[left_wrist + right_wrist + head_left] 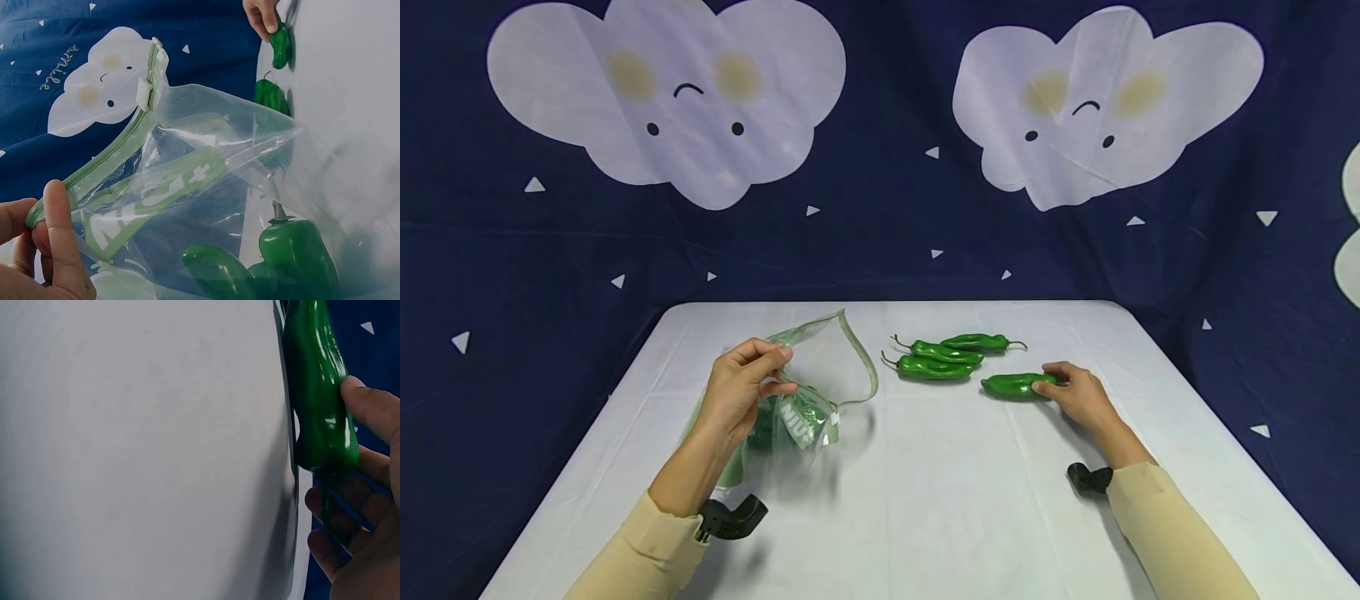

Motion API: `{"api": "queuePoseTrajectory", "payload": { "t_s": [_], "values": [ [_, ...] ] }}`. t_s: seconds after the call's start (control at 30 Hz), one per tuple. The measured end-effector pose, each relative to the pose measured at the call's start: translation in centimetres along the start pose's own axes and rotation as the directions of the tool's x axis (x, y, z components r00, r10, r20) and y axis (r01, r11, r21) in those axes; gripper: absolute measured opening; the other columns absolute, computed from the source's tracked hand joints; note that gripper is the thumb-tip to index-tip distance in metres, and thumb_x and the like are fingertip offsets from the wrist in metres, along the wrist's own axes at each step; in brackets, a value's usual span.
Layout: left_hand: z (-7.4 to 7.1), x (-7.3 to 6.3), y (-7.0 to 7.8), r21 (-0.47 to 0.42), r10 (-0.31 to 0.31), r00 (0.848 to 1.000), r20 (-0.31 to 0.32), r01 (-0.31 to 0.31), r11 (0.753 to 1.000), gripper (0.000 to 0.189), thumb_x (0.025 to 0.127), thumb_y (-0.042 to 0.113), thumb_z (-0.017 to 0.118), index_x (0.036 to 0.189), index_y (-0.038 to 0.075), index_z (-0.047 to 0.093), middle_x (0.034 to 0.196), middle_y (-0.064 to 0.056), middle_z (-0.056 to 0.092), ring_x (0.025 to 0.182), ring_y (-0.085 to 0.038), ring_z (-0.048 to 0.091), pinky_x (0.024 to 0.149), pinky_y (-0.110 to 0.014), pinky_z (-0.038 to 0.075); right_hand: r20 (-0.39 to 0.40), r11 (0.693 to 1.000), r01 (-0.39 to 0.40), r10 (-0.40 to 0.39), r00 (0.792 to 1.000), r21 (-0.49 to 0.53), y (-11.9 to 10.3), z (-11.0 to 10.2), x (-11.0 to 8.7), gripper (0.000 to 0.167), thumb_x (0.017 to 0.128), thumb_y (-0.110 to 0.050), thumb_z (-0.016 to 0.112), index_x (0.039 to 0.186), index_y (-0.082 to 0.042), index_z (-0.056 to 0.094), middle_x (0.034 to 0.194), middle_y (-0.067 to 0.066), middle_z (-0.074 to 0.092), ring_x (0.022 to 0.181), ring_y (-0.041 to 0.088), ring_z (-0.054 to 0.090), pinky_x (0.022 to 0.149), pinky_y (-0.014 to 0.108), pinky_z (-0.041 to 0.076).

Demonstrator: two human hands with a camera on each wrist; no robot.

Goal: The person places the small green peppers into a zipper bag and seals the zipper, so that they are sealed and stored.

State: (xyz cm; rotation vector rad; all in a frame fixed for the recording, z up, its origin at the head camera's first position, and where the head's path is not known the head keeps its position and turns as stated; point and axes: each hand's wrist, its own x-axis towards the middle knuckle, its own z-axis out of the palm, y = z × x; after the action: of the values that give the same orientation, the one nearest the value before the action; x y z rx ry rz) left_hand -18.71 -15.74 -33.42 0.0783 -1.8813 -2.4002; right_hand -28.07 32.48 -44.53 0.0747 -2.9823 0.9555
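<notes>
My left hand (737, 392) pinches the green-edged rim of a clear zip bag (871, 375), whose mouth gapes toward the right. Through the plastic in the left wrist view, green peppers (297, 253) lie in the lower part of the bag, under a green label with white lettering. On the right, the thumb and fingers of my right hand (1078, 396) grip the stem end of a long green pepper (1011, 385). That pepper's glossy side and thin stem show in the right wrist view, with the thumb pressed on it.
Three more long green peppers lie close together behind the gripped one: a front pepper (932, 368), a middle pepper (947, 354) and a back pepper (976, 342). A white cloth covers the table (955, 500). Behind its far edge hangs a dark blue curtain (880, 250) with clouds.
</notes>
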Motion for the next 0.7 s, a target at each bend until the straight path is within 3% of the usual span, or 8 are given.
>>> {"api": "queuePoseTrajectory", "payload": {
  "t_s": [0.23,0.7],
  "values": [
    [0.07,-0.02,-0.04,0.008,-0.003,1.0,0.001,0.003,1.0,0.014,0.087,0.007,0.067,0.075,0.014,0.063,0.078,0.003,0.057,0.064,-0.009,0.057,0.061,-0.027,0.065,0.037,1.0,-0.018,0.019,0.999,-0.024,0.51,-0.08,-0.39,0.066,0.087,-0.049,0.062,0.133,-0.003,0.049,0.128,0.028,0.054,0.119,0.044,0.049,0.099,0.059,0.044],
    [0.16,-0.14,-0.02,-0.003,0.006,1.0,0.008,-0.006,1.0,0.014,0.087,0.006,0.067,0.075,0.014,0.064,0.077,0.003,0.057,0.065,-0.009,0.057,0.06,-0.027,0.065,0.043,1.0,0.01,-0.01,0.999,-0.015,0.81,0.09,-1.03,0.063,0.085,-0.042,0.067,0.132,-0.002,0.051,0.121,0.026,0.06,0.109,0.038,0.057,0.089,0.051,0.052]
  ]
}}
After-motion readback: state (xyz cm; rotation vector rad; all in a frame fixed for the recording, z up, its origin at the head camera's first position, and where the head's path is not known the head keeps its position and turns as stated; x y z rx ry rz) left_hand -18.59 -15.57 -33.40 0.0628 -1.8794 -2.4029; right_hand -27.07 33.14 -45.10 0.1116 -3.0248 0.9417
